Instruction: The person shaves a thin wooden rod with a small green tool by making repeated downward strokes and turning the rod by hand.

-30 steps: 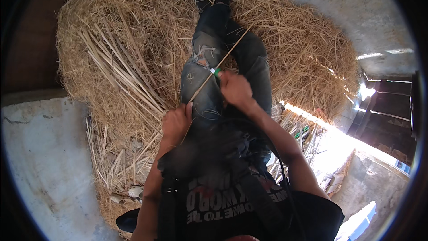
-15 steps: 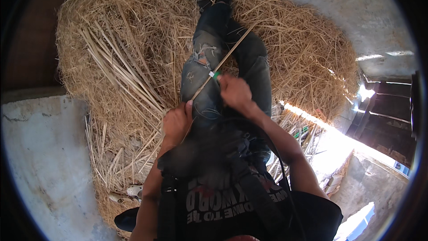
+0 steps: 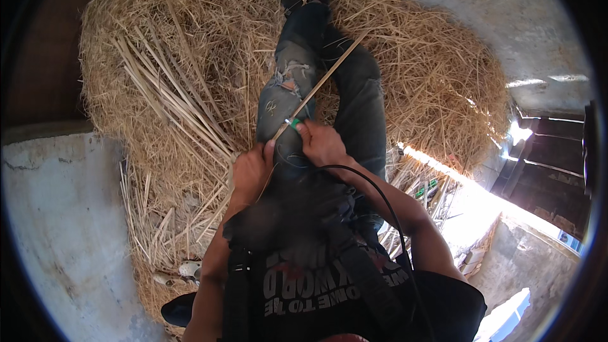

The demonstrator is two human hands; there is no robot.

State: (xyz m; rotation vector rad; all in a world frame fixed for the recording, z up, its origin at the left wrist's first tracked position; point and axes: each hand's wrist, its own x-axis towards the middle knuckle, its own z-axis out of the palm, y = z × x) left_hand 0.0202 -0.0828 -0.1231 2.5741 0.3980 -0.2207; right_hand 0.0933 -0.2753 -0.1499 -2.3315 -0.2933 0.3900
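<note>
A long, thin pale strip of cane or bamboo [image 3: 334,68] lies slantwise across my thighs, its far end over the straw to the upper right. My left hand [image 3: 249,170] is closed on its near end, thumb along it. In my right hand [image 3: 325,146] is a small green-handled knife [image 3: 294,123], its bright metal end resting on the strip just beyond my left thumb. Most of the handle is hidden by my fingers. A thin loose shaving [image 3: 273,174] curls beside my left hand, down toward the forearm.
A bundle of pale strips [image 3: 174,104] rests on a straw heap [image 3: 437,76] left of my legs. More cut strips [image 3: 149,215] lie scattered at the lower left. Concrete walls [image 3: 63,202] stand on both sides. A black cable [image 3: 386,199] crosses my right forearm.
My right hand has drawn the green-handled knife along the strip, toward me and closer to my left hand. My left hand stays on the near end.
</note>
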